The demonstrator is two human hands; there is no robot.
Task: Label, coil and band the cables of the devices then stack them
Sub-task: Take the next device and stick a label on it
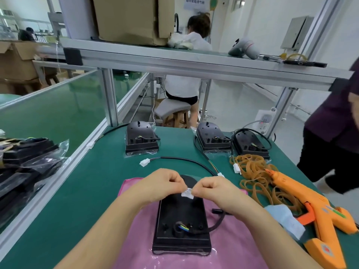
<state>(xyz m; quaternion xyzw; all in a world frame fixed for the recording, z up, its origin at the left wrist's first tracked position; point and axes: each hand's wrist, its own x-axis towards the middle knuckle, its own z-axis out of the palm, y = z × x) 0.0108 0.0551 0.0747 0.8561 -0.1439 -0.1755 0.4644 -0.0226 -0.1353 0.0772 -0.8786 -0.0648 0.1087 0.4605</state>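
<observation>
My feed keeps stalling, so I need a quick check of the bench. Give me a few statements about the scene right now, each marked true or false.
1. The left hand and right hand both pinch a small white label. True.
2. The black device under the hands lies on a pink sheet. True.
3. The rubber bands are piled to the left of that device. False: they lie to its right, beside the orange glue gun.
4. Every cable on the table is coiled and banded. False: a black cable lies loose beyond the hands, ending in a white connector.
</observation>
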